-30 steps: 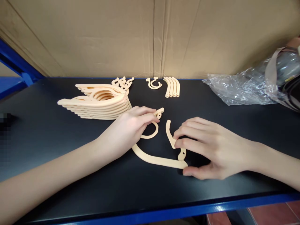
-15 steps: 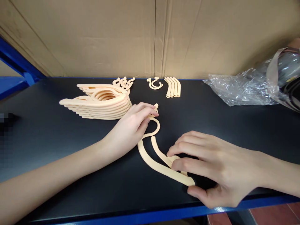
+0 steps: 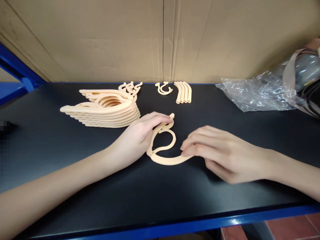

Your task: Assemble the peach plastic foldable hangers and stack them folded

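A cream folding clothes hanger (image 3: 172, 161) lies on the black tabletop between my hands, its curved arms and a small hook piece showing. My left hand (image 3: 146, 130) is closed over its far left part, fingers toward the knobbed tip. The right end of the near arm is in the grip of my right hand (image 3: 220, 153), whose fingers hide that end. Left of my left hand is a neat stack of the same cream hangers (image 3: 107, 115).
Loose hooks (image 3: 131, 88) lie behind the stack. Two more hooks (image 3: 163, 89) and several curved bars (image 3: 183, 92) sit at the back by the cardboard wall (image 3: 112, 40). A clear plastic bag (image 3: 257, 95) lies at the back right. A blue edge (image 3: 200, 223) runs along the front.
My right hand has moved up and away from the front edge, swinging the near hanger arm with it, and its fingers have closed on the end. My left hand stays nearly in place.
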The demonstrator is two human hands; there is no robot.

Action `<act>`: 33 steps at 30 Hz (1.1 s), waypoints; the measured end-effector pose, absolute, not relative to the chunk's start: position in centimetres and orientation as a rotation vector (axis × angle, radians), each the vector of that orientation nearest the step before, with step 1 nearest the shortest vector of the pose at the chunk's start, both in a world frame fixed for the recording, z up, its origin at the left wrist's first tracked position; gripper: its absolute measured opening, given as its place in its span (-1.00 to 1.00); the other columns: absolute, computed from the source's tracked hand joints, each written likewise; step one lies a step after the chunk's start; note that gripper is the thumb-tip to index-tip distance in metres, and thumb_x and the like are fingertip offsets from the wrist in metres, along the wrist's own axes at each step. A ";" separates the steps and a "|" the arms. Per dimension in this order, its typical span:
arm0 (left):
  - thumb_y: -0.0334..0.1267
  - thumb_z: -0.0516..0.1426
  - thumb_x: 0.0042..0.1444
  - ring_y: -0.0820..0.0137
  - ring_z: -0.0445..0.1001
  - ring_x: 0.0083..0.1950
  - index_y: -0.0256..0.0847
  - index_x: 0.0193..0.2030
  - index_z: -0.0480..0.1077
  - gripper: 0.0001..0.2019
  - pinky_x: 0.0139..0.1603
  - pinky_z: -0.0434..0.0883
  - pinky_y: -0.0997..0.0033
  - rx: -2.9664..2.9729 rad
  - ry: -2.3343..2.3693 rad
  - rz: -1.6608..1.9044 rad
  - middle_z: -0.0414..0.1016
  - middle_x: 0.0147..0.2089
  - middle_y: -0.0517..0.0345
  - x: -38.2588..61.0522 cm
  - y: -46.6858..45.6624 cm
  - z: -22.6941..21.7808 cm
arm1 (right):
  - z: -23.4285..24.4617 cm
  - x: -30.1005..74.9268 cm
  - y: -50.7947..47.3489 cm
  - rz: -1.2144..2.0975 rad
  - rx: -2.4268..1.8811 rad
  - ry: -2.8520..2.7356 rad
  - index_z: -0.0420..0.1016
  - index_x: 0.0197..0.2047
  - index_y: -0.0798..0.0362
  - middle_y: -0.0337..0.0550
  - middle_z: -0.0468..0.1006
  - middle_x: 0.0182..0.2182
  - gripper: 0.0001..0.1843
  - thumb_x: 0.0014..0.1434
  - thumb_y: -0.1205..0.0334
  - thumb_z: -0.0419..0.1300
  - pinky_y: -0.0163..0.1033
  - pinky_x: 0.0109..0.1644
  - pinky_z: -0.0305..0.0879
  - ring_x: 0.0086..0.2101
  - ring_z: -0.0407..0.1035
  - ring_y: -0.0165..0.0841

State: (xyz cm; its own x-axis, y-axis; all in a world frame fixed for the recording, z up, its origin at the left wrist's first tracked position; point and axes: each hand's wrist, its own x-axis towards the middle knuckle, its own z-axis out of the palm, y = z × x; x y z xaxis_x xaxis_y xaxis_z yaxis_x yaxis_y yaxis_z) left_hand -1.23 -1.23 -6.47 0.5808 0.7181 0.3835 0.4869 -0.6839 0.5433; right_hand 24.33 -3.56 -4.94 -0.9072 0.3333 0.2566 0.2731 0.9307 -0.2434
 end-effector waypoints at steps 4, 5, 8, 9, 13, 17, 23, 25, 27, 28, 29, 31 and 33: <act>-0.52 -0.11 0.30 0.36 0.44 0.16 -0.24 0.10 0.41 -0.63 0.22 0.37 0.33 2.531 0.923 0.808 0.49 0.14 0.06 -1.3 -1.2 -6.7 | -5.4 24.8 -2.4 0.164 -0.580 -2.731 0.40 -0.02 0.13 -0.04 0.53 -0.11 -0.62 0.22 0.59 -0.07 -0.12 0.00 0.27 -0.07 0.34 -0.25; -0.52 -0.11 0.30 0.36 0.44 0.16 -0.24 0.10 0.40 -0.63 0.21 0.37 0.31 2.551 0.922 0.802 0.49 0.13 0.06 -1.3 -1.3 -6.7 | -5.5 24.9 -2.1 0.146 -0.608 -2.715 0.40 -0.01 0.12 -0.05 0.54 -0.11 -0.62 0.23 0.59 -0.07 -0.12 0.00 0.27 -0.07 0.35 -0.26; -0.47 -0.05 0.32 0.34 0.44 0.13 -0.23 0.11 0.39 -0.68 0.19 0.39 0.28 2.579 0.929 0.799 0.50 0.11 0.04 -1.2 -1.4 -6.6 | -5.7 25.0 -1.7 0.092 -0.690 -2.667 0.39 0.00 0.09 -0.07 0.54 -0.10 -0.67 0.25 0.54 -0.03 -0.11 -0.03 0.27 -0.11 0.37 -0.25; -0.47 -0.03 0.31 0.34 0.43 0.13 -0.23 0.11 0.38 -0.69 0.19 0.38 0.27 2.582 0.926 0.800 0.49 0.12 0.04 -1.2 -1.4 -6.6 | -5.7 25.0 -1.7 0.072 -0.722 -2.650 0.38 0.00 0.08 -0.06 0.54 -0.11 -0.69 0.27 0.51 0.00 -0.10 -0.04 0.27 -0.12 0.37 -0.24; -0.52 -0.01 0.27 0.35 0.40 0.16 -0.19 0.13 0.36 -0.65 0.20 0.37 0.25 2.569 0.920 0.789 0.44 0.16 0.06 -1.1 -1.5 -6.5 | -5.7 25.1 -1.6 0.036 -0.883 -2.583 0.37 -0.01 0.05 -0.09 0.54 -0.16 -0.79 0.30 0.38 0.06 -0.10 -0.08 0.27 -0.19 0.40 -0.25; -0.53 0.01 0.23 0.33 0.39 0.18 -0.20 0.12 0.36 -0.64 0.21 0.36 0.24 2.561 0.945 0.761 0.41 0.17 0.03 -1.0 -1.7 -6.3 | -5.9 25.2 -1.6 0.024 -0.979 -2.532 0.38 -0.03 0.06 -0.16 0.54 -0.25 -0.81 0.29 0.35 0.11 -0.11 -0.06 0.27 -0.25 0.42 -0.29; -0.41 0.07 0.25 0.30 0.36 0.21 -0.22 0.15 0.34 -0.67 0.23 0.34 0.23 2.590 0.921 0.723 0.37 0.20 -0.01 -1.0 -2.0 -6.0 | -6.1 25.2 -1.6 -0.022 -1.048 -2.461 0.43 -0.05 0.09 -0.14 0.58 -0.25 -0.84 0.30 0.32 0.14 -0.08 0.02 0.25 -0.25 0.44 -0.27; -0.38 0.10 0.24 0.29 0.35 0.21 -0.21 0.16 0.33 -0.66 0.24 0.34 0.22 2.607 0.894 0.733 0.36 0.21 -0.02 -1.0 -2.1 -6.0 | -6.0 25.1 -1.7 -0.002 -1.030 -2.450 0.44 -0.07 0.08 -0.12 0.59 -0.23 -0.86 0.31 0.30 0.13 -0.08 0.02 0.25 -0.23 0.45 -0.27; -0.34 0.14 0.23 0.28 0.34 0.23 -0.19 0.17 0.32 -0.64 0.25 0.33 0.21 2.615 0.867 0.742 0.34 0.23 -0.01 -1.0 -2.1 -6.1 | -5.8 25.0 -1.9 0.058 -0.991 -2.461 0.43 -0.07 0.07 -0.12 0.59 -0.21 -0.86 0.33 0.27 0.11 -0.08 0.00 0.26 -0.23 0.45 -0.27; -0.32 0.16 0.22 0.27 0.33 0.24 -0.17 0.18 0.32 -0.62 0.26 0.33 0.20 2.615 0.856 0.736 0.34 0.23 0.00 -1.0 -2.1 -6.1 | -5.7 24.9 -2.0 0.107 -0.973 -2.468 0.43 -0.06 0.06 -0.12 0.59 -0.21 -0.84 0.34 0.25 0.09 -0.09 -0.01 0.27 -0.23 0.45 -0.27; -0.29 0.18 0.21 0.27 0.32 0.25 -0.16 0.18 0.31 -0.61 0.26 0.33 0.19 2.613 0.848 0.721 0.33 0.24 0.00 -1.0 -2.1 -6.1 | -5.5 24.8 -2.0 0.172 -0.961 -2.473 0.43 -0.05 0.05 -0.11 0.58 -0.20 -0.83 0.36 0.23 0.07 -0.11 -0.04 0.29 -0.22 0.45 -0.28; -0.23 0.20 0.21 0.24 0.29 0.29 -0.14 0.20 0.29 -0.57 0.28 0.32 0.16 2.604 0.849 0.674 0.32 0.26 -0.02 -1.1 -2.1 -6.0 | -5.4 24.8 -2.2 0.339 -0.959 -2.475 0.43 -0.01 0.04 -0.09 0.57 -0.16 -0.78 0.38 0.17 0.04 -0.14 -0.08 0.33 -0.18 0.44 -0.28; -0.17 0.22 0.19 0.21 0.26 0.32 -0.14 0.22 0.27 -0.52 0.29 0.31 0.13 2.597 0.866 0.636 0.28 0.31 -0.05 -1.1 -2.1 -5.9 | -5.3 24.7 -2.3 0.511 -0.980 -2.457 0.43 0.03 0.03 -0.08 0.55 -0.11 -0.73 0.38 0.12 0.05 -0.16 -0.09 0.37 -0.13 0.44 -0.27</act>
